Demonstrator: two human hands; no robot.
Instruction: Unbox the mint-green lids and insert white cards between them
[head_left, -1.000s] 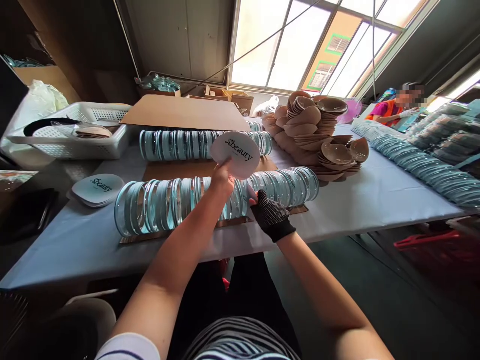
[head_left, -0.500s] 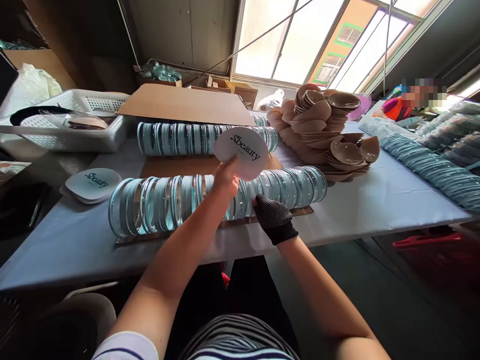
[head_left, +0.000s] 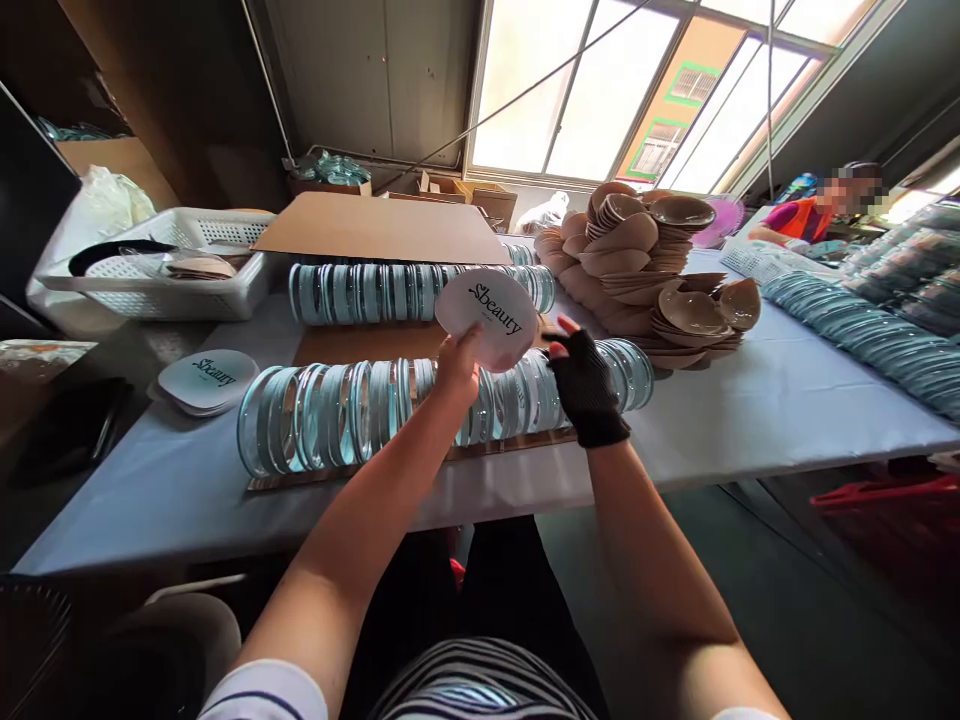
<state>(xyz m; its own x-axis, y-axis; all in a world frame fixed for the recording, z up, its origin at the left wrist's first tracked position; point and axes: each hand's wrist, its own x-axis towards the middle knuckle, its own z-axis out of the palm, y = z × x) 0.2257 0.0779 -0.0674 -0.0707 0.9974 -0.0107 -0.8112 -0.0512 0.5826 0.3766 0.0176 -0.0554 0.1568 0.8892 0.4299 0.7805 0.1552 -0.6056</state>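
My left hand [head_left: 459, 368] grips a rounded white card [head_left: 487, 318] printed "Sbeauty", tilted above the front row. Whether it is one card or a thin stack I cannot tell. My right hand [head_left: 586, 385], in a black fingerless glove, is just right of the card, thumb and fingers apart, with nothing visible in it. Beneath both hands runs a row of clear, teal-tinted round plastic cases [head_left: 330, 412] standing on edge on a brown board. More such cards [head_left: 206, 380] lie piled at the table's left.
Behind is a second row of cases [head_left: 375, 292], partly under a cardboard sheet [head_left: 382, 228]. Beige cup-shaped pieces [head_left: 626, 260] are heaped at right. A white basket [head_left: 232, 290] sits back left. Teal stacks [head_left: 855, 330] and a person [head_left: 810, 215] are far right.
My right hand has lifted off the front row and moved up and right, its fingers spreading beside the card. My left hand still holds the card over the row. The view has shifted slightly.
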